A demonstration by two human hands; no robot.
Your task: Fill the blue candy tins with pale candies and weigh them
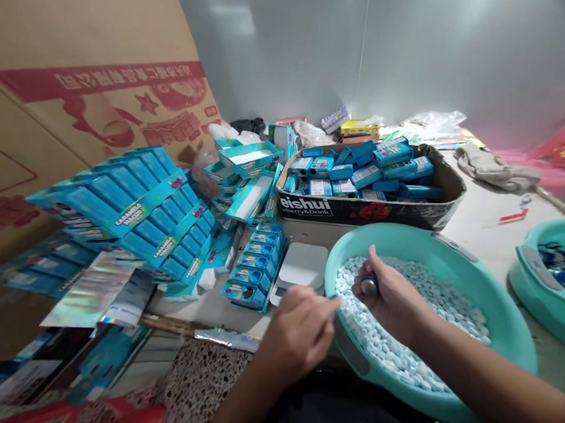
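Observation:
A teal plastic basin (504, 324) holds a heap of small white-blue candies (429, 301). My right hand (392, 296) is inside the basin, fingers closed round a small dark metallic object (369, 285) over the candies. My left hand (299, 332) is at the basin's near left rim, fingers curled and pinched together; what they hold, if anything, I cannot make out. A small white scale (303, 266) lies just left of the basin.
A tray of blue candy boxes (254, 267) sits beside the scale. Stacked blue display cartons (145, 214) lean at left against a big cardboard box (57, 86). A cardboard tray (372, 210) of blue boxes stands behind. A second teal basin (544, 282) is at right.

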